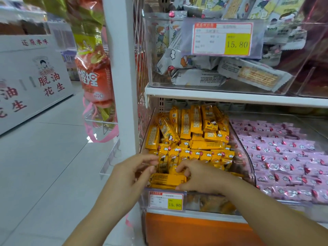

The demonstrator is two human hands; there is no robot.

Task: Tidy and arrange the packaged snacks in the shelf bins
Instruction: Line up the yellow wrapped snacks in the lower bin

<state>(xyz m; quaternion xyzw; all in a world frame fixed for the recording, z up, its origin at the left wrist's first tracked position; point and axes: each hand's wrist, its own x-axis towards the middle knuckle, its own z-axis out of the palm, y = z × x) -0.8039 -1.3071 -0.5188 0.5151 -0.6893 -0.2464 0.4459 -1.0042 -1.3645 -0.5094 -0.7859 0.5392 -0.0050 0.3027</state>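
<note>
Head view, looking down at a shop shelf. Both hands reach into the front of a clear bin point(247, 157) heaped with yellow packs point(195, 132).

The right hand point(202, 176) is curled over a flat pack point(166, 180) that lies crosswise under its fingers, thumb tucked beneath the pack's near edge. The left hand point(134, 171), just left of it, has its fingers bent. Thumb and fingertips appear to pinch the end pack point(162, 159) of a standing row, though blur makes this unsure.

Just beyond the fingertips, that front row point(195, 155) stands upright and even, so this part looks done. Further back from the hands, the yellow packs lean and overlap at odd angles, and this part looks unsorted. The flat pack is not yet stood in line.

To the right of the right hand, pink packs point(284, 157) lie in neat flat rows, seemingly finished. High above both hands, grey packs point(200, 77) sit jumbled in an upper bin, likely work left. A price tag point(166, 201) hangs below the hands.
</note>
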